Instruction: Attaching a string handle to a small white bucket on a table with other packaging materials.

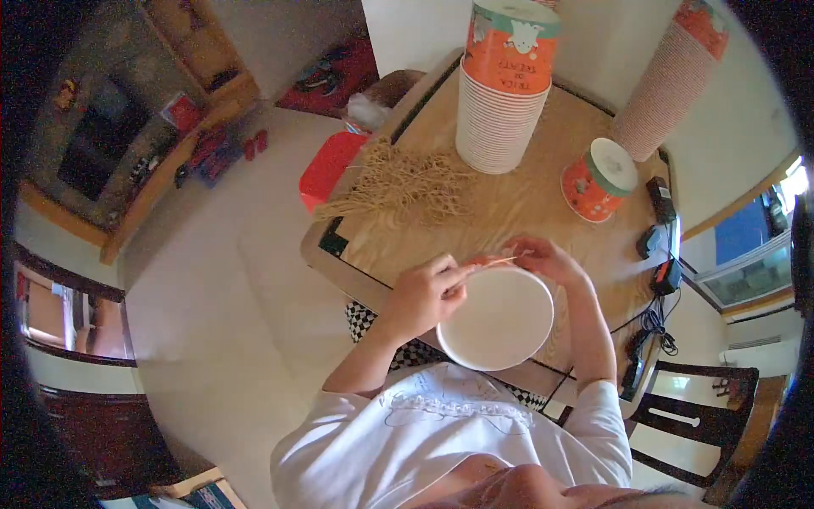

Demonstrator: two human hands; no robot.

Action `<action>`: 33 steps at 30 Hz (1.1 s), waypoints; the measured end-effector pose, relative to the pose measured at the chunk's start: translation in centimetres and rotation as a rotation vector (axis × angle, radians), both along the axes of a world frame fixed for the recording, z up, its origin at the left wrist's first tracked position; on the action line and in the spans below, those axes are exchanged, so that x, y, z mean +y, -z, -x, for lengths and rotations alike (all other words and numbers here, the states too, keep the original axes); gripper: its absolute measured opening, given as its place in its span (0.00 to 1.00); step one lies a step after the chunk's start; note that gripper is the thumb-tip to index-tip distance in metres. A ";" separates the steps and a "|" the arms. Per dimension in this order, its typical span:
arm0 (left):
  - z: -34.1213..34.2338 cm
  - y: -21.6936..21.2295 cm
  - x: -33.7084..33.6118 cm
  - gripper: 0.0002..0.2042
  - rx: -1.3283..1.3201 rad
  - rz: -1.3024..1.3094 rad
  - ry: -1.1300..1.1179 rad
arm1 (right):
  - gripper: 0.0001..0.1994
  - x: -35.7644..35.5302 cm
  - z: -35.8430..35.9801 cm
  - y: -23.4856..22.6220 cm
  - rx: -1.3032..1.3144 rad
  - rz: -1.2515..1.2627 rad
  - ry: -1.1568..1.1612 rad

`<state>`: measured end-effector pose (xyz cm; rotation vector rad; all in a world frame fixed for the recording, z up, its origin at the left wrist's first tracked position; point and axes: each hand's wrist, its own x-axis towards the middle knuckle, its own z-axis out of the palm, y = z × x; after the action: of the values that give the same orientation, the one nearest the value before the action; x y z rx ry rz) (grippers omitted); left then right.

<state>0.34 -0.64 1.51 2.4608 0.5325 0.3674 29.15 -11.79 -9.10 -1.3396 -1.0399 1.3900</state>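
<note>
A paper bucket (pixel 496 318) lies tilted on its side at the table's near edge, its white inside facing me. A sliver of its orange outer wall shows beyond the far rim. My left hand (pixel 428 295) is closed, with thumb and fingers pinched at the bucket's upper left rim. A thin pale cord (pixel 496 261) runs from these fingertips across to my right hand (pixel 547 259). The right hand's fingers curl closed around the cord's other end, by the bucket's upper right side. Some fingertips are hidden behind the bucket.
A heap of tan cords (pixel 407 182) lies on the wooden table (pixel 381 246). Beyond stands a tall stack of orange-and-white buckets (pixel 504 110), with another stack (pixel 674 85) at right. A single lidded bucket (pixel 598 182), a red container (pixel 331 165), black cables (pixel 653 327) and a dark chair (pixel 699 416) surround these.
</note>
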 end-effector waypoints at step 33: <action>-4.5 17.4 1.7 0.05 -0.467 -0.018 -0.168 | 0.12 -4.0 -14.7 -16.5 -1.787 -0.366 1.069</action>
<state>4.88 1.06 -15.89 2.2431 0.5320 0.9861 43.85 -15.82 7.38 -2.1823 -1.0628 -1.0591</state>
